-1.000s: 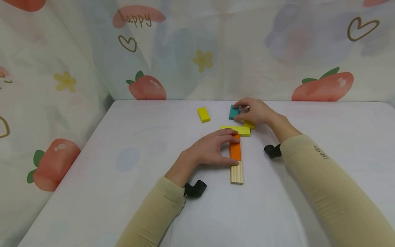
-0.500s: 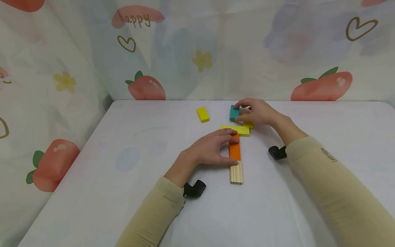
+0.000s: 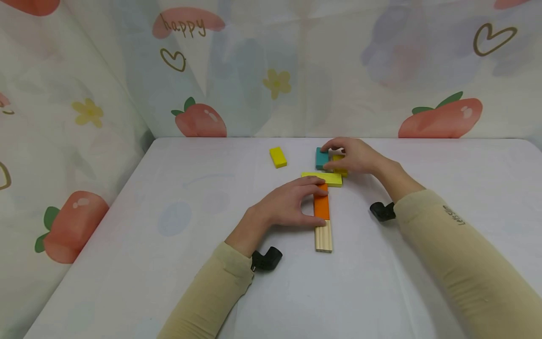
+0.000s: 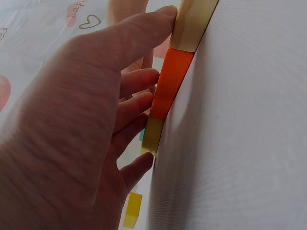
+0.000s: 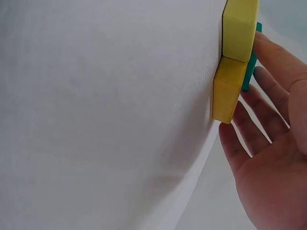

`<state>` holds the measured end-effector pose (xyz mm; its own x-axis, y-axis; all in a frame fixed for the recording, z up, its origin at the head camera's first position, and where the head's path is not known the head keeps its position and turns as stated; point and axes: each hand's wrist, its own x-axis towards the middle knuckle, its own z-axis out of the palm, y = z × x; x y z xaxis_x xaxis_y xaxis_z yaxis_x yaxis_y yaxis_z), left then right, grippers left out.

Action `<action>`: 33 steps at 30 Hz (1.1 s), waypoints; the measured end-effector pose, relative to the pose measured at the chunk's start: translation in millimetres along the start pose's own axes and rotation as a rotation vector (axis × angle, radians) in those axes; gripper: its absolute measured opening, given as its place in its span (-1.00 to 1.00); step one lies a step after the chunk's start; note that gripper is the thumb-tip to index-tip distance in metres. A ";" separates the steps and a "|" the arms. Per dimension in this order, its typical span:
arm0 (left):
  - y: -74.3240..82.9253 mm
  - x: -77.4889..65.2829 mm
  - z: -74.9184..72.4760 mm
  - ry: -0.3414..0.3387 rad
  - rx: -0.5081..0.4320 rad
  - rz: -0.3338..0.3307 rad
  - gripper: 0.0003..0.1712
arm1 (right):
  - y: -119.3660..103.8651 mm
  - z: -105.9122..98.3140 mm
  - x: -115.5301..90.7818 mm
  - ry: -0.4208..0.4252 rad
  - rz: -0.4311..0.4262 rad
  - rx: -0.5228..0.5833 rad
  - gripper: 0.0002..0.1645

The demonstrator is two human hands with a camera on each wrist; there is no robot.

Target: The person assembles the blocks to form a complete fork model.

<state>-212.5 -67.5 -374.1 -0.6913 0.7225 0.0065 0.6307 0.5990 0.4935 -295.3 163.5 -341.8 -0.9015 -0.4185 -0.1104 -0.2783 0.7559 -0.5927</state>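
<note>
Over at the far side of the desk, pinching the teal block with the right hand, thumb at its near end, a fingertip at its far end. Spread to the block's length there, and clamped on it. Fanning out the other right fingers, in the right wrist view, near the darker yellow block; hard to tell whether touching it.

And closer in, with the left hand, opened into a wide C, thumb well apart from the fingers. Resting that thumb by the joint between the orange block and the bare wood block, laid end to end. Laying fingertips on the orange block, right up to the edge of the light yellow block, set crosswise against it. Seeing the teal block just beyond, a narrow gap from the darker yellow block. Off left, spotting a loose yellow block, lying apart.
</note>
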 end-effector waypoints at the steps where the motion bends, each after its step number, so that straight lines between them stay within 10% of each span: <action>1: 0.0 -0.1 0.0 0.001 -0.001 0.001 -0.28 | -0.3 0.4 -0.3 -0.002 0.000 -0.001 -0.43; 33: 0.5 0.0 -0.4 -0.005 -0.008 -0.003 -0.26 | -0.4 0.3 6.8 -0.025 0.031 0.024 -0.42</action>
<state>-212.4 -67.4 -373.5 -0.6916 0.7223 0.0004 0.6255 0.5987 0.5003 -301.2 160.2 -342.5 -0.9010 -0.4075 -0.1485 -0.2421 0.7566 -0.6074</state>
